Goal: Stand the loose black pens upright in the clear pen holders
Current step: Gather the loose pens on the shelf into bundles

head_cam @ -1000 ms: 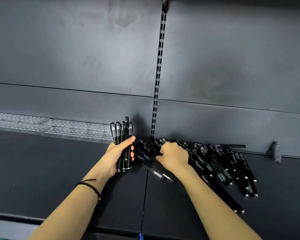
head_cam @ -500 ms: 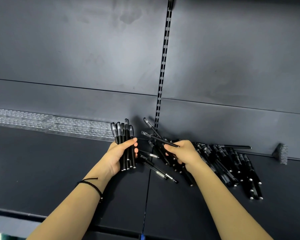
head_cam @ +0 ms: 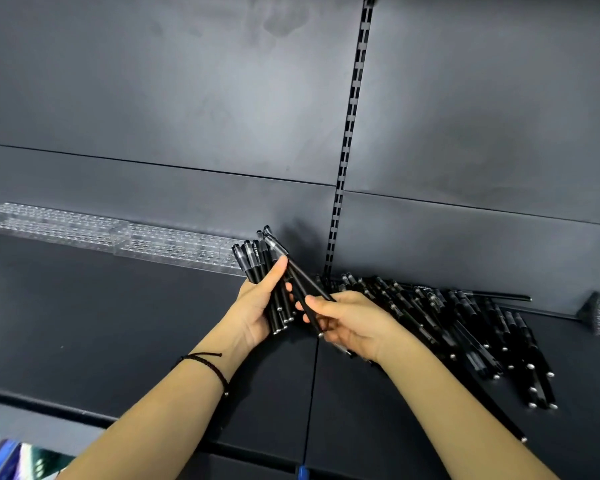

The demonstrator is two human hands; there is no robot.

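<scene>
- The left hand [head_cam: 257, 317] is raised palm-up off the shelf [head_cam: 101, 323], forearm reaching in from the lower left with a dark cord bracelet [head_cam: 210, 363] at the wrist.
- Its fingers curl round the back of a bundle of black pens [head_cam: 253, 261]. The thumb lies straight up across the front, and the capped ends stand above the thumb tip.
- The right hand [head_cam: 357, 323] comes in from the lower right, close beside the left fingertips, thumb uppermost.
- Its thumb and curled fingers pinch the lower ends of two pens [head_cam: 300, 296], which slant up and to the left, with their caps crossing the bundle just beyond the left thumb tip.
- The loose pens [head_cam: 465, 327] lie heaped on the shelf behind and to the right of the right knuckles.
- The clear pen holders [head_cam: 136, 237] run along the back wall to the left of the left fingers, their near end just behind the bundle.
</scene>
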